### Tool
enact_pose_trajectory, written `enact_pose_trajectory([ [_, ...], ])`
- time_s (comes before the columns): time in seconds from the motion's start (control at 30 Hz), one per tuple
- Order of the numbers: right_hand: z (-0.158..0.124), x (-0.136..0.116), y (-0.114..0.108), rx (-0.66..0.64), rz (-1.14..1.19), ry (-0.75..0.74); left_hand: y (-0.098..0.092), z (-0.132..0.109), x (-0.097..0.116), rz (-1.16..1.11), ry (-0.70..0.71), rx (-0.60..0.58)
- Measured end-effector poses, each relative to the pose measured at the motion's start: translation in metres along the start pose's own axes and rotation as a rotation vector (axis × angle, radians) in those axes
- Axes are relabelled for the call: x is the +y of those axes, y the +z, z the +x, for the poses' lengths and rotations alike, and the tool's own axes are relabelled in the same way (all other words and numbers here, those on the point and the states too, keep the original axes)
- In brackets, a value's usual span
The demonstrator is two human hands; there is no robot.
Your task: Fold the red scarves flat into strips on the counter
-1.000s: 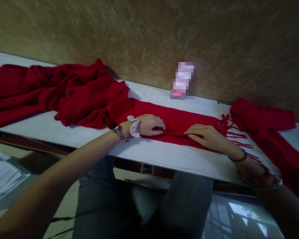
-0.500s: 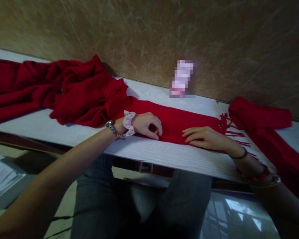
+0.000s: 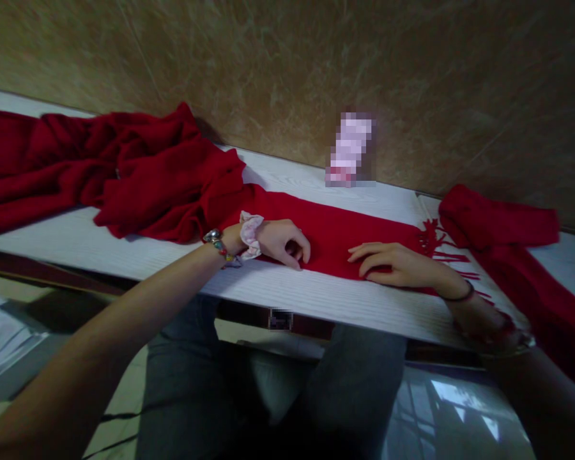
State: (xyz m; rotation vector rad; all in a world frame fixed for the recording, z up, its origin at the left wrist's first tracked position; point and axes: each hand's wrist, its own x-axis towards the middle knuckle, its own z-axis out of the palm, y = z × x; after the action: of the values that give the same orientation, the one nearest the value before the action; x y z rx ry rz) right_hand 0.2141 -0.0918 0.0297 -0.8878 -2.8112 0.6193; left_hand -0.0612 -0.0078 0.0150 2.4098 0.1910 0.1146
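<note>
A long red scarf point(image 3: 335, 230) lies stretched across the white table point(image 3: 138, 255), with fringe point(image 3: 436, 239) at its right end. My left hand point(image 3: 282, 243) rests on the scarf's near edge, fingers curled and pinching the cloth; a pink scrunchie and a bead bracelet sit on that wrist. My right hand point(image 3: 393, 263) lies flat on the scarf nearer the fringe, fingers stretched out and together.
The scarf's left part is bunched in a red heap point(image 3: 124, 172) against the brown marbled wall. A second red scarf point(image 3: 503, 236) lies at the right end of the table. A small pink blurred object point(image 3: 349, 150) stands by the wall. My knees are below the table's front edge.
My left hand's fingers curled from flat into a pinch on the scarf's near edge. My right hand slid slightly left along the cloth.
</note>
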Motion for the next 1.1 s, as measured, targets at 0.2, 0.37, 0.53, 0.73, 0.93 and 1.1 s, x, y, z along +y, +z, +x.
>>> enact_pose_trajectory([
  [0.2,0.000,0.000,0.000,0.010,-0.011,0.010,-0.002,-0.002,0.002,0.003,-0.043,-0.002],
  [0.37,-0.001,-0.002,0.001,0.080,-0.080,-0.011,-0.002,-0.003,0.001,-0.011,-0.037,0.007],
  [0.53,-0.001,-0.004,0.005,0.118,-0.214,-0.053,-0.001,-0.002,0.000,-0.040,-0.053,0.000],
  [0.73,-0.005,-0.012,0.001,0.431,-0.415,-0.144,-0.002,-0.003,0.003,0.000,-0.050,0.042],
  [0.93,-0.002,-0.010,0.001,0.148,-0.202,-0.066,-0.003,-0.001,0.004,0.032,-0.038,-0.013],
  [1.1,-0.001,-0.005,0.002,0.000,-0.071,0.011,-0.003,-0.001,0.003,0.039,-0.035,-0.045],
])
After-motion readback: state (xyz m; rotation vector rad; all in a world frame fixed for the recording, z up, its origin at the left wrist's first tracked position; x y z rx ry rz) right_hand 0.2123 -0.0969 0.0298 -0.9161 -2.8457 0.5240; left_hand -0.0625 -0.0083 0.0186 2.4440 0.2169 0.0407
